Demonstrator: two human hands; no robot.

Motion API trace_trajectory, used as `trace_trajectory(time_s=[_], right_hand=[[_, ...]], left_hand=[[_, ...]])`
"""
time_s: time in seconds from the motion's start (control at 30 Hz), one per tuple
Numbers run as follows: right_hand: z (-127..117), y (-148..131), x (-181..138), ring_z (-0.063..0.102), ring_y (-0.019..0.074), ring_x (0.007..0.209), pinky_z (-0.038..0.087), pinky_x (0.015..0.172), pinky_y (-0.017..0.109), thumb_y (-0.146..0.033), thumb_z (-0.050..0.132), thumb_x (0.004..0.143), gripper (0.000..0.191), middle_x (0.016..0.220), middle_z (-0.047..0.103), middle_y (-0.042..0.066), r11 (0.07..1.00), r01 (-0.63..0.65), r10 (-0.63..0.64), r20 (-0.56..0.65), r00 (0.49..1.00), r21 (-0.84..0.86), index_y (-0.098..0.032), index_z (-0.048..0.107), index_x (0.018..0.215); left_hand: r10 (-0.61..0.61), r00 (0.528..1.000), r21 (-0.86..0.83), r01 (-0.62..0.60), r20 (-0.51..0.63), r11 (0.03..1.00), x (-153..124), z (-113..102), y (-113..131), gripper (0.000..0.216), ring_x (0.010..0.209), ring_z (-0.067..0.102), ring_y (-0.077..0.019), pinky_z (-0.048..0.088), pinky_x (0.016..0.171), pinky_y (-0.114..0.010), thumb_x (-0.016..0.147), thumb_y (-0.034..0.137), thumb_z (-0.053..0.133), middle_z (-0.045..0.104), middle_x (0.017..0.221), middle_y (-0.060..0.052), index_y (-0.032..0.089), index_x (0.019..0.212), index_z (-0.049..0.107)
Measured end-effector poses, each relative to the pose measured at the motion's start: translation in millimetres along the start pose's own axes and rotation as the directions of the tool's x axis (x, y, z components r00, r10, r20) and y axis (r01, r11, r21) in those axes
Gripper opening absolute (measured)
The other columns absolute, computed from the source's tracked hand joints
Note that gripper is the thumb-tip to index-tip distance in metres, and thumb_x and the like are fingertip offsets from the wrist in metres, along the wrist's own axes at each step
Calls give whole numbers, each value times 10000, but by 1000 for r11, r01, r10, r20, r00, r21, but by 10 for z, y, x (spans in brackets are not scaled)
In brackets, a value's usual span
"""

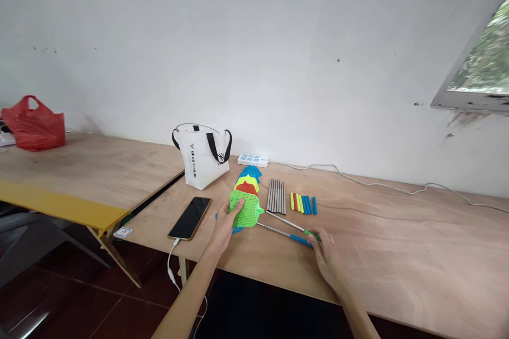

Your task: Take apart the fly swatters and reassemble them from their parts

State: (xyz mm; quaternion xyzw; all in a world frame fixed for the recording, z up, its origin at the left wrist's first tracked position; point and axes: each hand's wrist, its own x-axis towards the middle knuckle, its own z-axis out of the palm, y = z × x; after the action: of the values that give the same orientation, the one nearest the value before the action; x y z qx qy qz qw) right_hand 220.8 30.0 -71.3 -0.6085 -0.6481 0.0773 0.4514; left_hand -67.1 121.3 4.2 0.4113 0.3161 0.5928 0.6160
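Note:
My left hand grips the green fly swatter head, thumb on its perforated face. The closed fingers of my right hand hold the green handle of a silver rod. The rod's tip meets or nearly meets the neck of the green head; I cannot tell whether it is inside. Below lies a fly swatter with a blue handle, its blue head mostly hidden under the green one. Blue, yellow and red swatter heads overlap just behind.
Several grey rods lie side by side, beside a row of yellow, red and blue handle grips. A phone on a white cable, a white bag and a power strip are on the wooden table.

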Motion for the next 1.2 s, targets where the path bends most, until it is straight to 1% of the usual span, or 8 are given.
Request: trace_trajectory(time_s=[0.23,0.5,0.6,0.7,0.87,0.97,1.1,1.2], right_hand=[[-7,-16,9,631,247,947,508,836,409,-477,368,1054,315,1011,698,47,998,27,-25,25,999,-64,-284,617,1047],[-18,-37,10,629,221,953,446,881,405,-317,332,1069,326,1033,696,54,947,233,-229,42,972,-223,-283,628,1202],[-13,-43,8,626,212,914,416,872,388,-353,376,1059,324,995,698,41,902,266,-262,58,963,-340,-309,655,1219],[3,-20,2,625,217,892,398,852,383,-398,402,1052,330,965,701,42,868,244,-251,43,967,-432,-322,677,1218],[27,52,-15,631,226,902,414,862,391,-363,352,1062,375,981,706,72,866,245,-248,51,967,-435,-285,681,1226],[35,74,-18,630,231,909,422,867,402,-343,352,1056,369,985,700,69,872,245,-244,58,968,-423,-287,666,1242],[41,86,-12,631,252,934,433,868,420,-331,350,1047,352,980,698,72,896,181,-193,12,981,-405,-263,664,1191],[36,101,-4,635,256,932,450,841,414,-326,352,1042,336,991,699,78,920,120,-148,-46,988,-372,-249,663,1143]], left_hand=[[-14,1000,38,14,-3,999,0,-1,-28,577,952,724,-266,584,846,-347,670,439,892,761,980,-95,144,1134,719],[26,999,271,-32,26,962,34,-91,12,532,932,713,-275,589,771,-332,685,486,858,760,956,-81,154,1076,716],[25,1000,332,-27,11,943,18,-73,2,527,916,713,-275,591,766,-330,665,499,866,759,953,-77,152,1034,718],[27,1000,296,-28,9,955,3,-33,-78,504,903,713,-257,589,765,-309,672,488,868,753,955,-74,151,1013,712],[11,1000,252,-10,-3,968,2,25,-240,490,612,664,-187,489,441,-233,697,548,841,710,795,-36,159,946,678],[-8,1000,250,8,-1,968,-29,58,-328,511,554,633,-176,448,370,-227,728,591,810,679,755,-27,162,955,649],[-8,984,133,32,-175,991,-173,145,-503,567,770,709,-208,582,541,-271,760,554,816,710,997,-64,215,1138,563],[-79,989,55,87,-124,995,-293,201,-609,581,1011,705,-254,624,786,-361,743,532,839,696,1152,-86,234,1148,547]])
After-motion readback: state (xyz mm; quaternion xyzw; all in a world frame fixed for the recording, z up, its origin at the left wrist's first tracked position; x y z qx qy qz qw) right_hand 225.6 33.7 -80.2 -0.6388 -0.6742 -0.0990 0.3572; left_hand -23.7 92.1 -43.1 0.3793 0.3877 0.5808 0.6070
